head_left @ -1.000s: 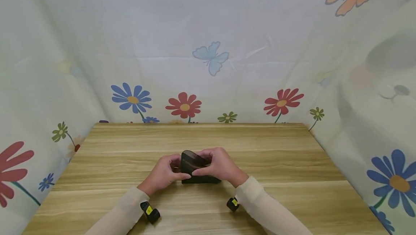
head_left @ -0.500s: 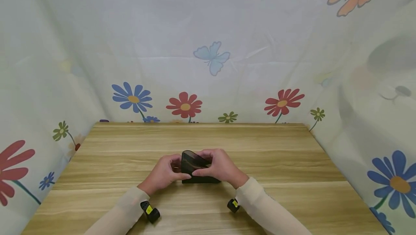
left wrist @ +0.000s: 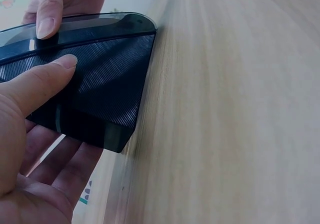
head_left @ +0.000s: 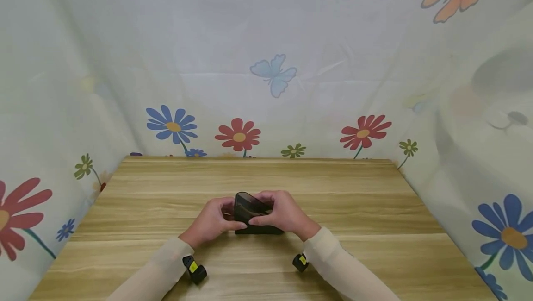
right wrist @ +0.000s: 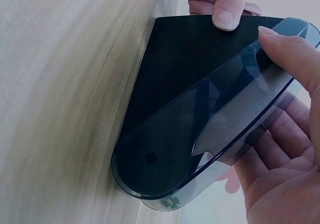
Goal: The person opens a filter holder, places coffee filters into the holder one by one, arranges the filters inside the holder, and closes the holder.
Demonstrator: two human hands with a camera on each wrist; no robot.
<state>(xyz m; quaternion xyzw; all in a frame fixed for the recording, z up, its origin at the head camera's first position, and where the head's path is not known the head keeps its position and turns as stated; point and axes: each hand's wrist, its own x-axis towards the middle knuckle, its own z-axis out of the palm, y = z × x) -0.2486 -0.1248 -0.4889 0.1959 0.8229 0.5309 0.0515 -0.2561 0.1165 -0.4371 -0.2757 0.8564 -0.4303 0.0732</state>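
Note:
A black case (head_left: 259, 229) with a finely ribbed face stands on edge at the table surface. Its smoky see-through cover (right wrist: 220, 119) lies slanted across the ribbed face, with a small round dark spot near its low rounded end. My left hand (head_left: 210, 220) grips the case at its left side, thumb on the ribbed face and fingers behind. From the right, my right hand (head_left: 288, 213) holds the cover, its thumb over the cover's edge and its fingers curled behind. Both thumbs come close together near the middle. What the case contains is hidden.
The wood-grain table (head_left: 354, 190) spreads out around both hands. A pale cloth (head_left: 200, 37) printed with flowers and butterflies hangs behind it and along both sides. Small black cameras (head_left: 195, 271) are strapped at the wrists over light sleeves.
The head view has shifted very slightly, so the whole scene sits a little further right. Both hands keep the same grip, and the cover stays at the same slant.

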